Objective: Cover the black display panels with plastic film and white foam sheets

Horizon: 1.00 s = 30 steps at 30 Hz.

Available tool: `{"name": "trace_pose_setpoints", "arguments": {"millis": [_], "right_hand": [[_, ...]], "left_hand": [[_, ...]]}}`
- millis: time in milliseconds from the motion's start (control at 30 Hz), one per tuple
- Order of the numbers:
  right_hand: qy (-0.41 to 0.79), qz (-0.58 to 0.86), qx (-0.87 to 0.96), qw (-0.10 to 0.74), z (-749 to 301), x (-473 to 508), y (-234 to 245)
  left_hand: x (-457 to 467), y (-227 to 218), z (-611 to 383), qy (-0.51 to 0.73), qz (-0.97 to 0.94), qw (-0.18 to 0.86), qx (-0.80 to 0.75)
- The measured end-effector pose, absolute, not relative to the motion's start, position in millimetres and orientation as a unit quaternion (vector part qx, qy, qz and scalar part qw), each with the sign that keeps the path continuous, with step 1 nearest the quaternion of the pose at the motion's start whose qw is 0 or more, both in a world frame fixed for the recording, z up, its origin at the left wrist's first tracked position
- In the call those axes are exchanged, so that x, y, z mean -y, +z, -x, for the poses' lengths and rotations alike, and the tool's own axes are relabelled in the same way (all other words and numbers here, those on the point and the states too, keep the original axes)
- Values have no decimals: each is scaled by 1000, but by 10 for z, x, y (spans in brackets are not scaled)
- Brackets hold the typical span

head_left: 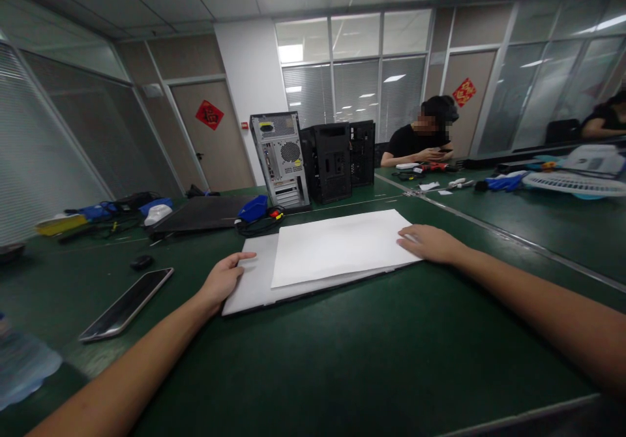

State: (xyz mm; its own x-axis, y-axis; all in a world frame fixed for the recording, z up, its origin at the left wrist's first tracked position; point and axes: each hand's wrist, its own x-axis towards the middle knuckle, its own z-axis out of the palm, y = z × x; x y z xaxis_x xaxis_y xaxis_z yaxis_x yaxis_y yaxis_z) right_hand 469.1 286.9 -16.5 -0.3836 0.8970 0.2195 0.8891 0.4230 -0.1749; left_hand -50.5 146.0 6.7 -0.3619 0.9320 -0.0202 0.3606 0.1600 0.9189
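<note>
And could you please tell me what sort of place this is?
Probably an office room used as a computer workshop: a silver computer case stands on a green table, and a partition with blinds and a door are behind.

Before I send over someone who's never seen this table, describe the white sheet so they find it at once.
On the green table, in front of the computer cases, a grey panel lies between the left hand and the right hand. The white sheet lies on it, toward the right hand: brighter than the panel, whose left end it leaves bare.
</note>
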Motion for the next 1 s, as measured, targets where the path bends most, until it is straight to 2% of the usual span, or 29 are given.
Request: {"name": "trace_pose_setpoints", "arguments": {"millis": [467, 1000], "right_hand": [[129, 405, 891, 162, -4452, -2578, -40], [108, 361, 919, 113, -4357, -2492, -70]], "left_hand": [[-1481, 39, 520, 456, -481, 317, -678], [-1452, 57, 482, 466, -473, 335, -669]]}}
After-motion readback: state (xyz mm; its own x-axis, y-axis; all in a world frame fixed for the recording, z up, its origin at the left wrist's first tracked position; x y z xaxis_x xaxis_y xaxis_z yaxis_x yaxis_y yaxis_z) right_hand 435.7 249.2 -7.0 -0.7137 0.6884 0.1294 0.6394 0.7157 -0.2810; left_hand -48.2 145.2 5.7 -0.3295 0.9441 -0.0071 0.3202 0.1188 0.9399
